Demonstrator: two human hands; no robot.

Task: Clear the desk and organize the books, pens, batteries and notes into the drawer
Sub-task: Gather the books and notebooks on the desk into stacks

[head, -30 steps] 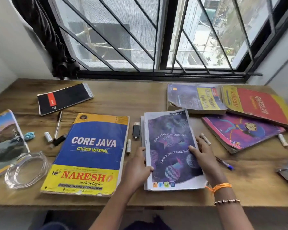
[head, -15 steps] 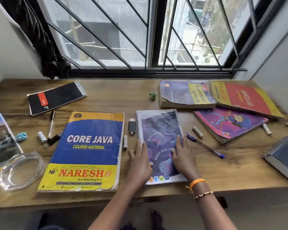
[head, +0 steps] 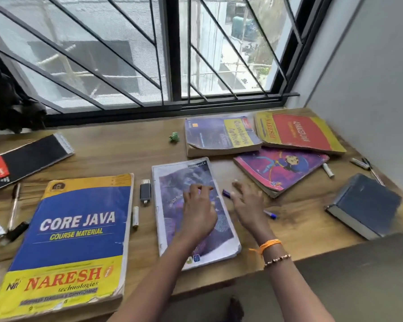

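apparently at the gathering step, the right hand [head: 248, 205] hovers spread and empty over the blue pen [head: 270, 214] beside the purple notebook [head: 191, 212], left hand [head: 197, 211] loose above its cover; next, a pinch on the pen.

Bare desk [head: 116, 149] open along the window side, between black spiral notepad [head: 26, 162] and Quantitative Aptitude book [head: 221, 135], broken only by small green scrap [head: 174, 137]. Narrow lane between Core Java book [head: 77, 238] and Classmate notebook [head: 191, 210], blocked by USB drive [head: 145, 191] and a battery [head: 135, 216]. Open strip of wood right of the notebook, crossed by blue pen [head: 269, 213], hemmed by pink cartoon book [head: 279, 170] and dark blue hardcover [head: 365, 205]. Far right edge cluttered with batteries and a pen near the wall [head: 370, 77].
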